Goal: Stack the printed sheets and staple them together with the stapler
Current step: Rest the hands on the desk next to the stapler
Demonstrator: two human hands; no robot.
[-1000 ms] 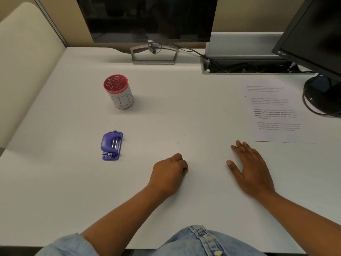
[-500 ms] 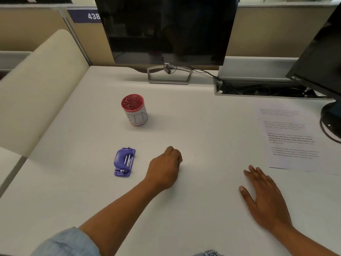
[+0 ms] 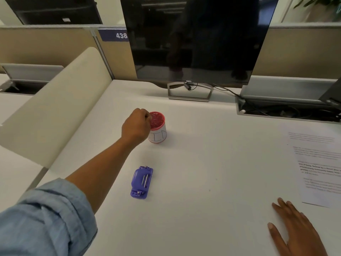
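Observation:
The printed sheets lie flat at the desk's right edge. A small purple stapler lies near the middle of the white desk. My left hand is stretched out over the left rim of a white cup with a red top, fingers curled down at the rim; whether they hold anything is hidden. My right hand rests flat on the desk at the lower right, fingers apart, just short of the sheets' near corner.
A dark monitor on a metal stand stands at the back of the desk. An open cable tray runs along the back right, with a second monitor's corner above it. A cream partition borders the left side.
My left hand has moved from the desk's middle forward and left to the red-topped cup. My head has lifted, so more of the monitor shows. The right hand has stayed flat.

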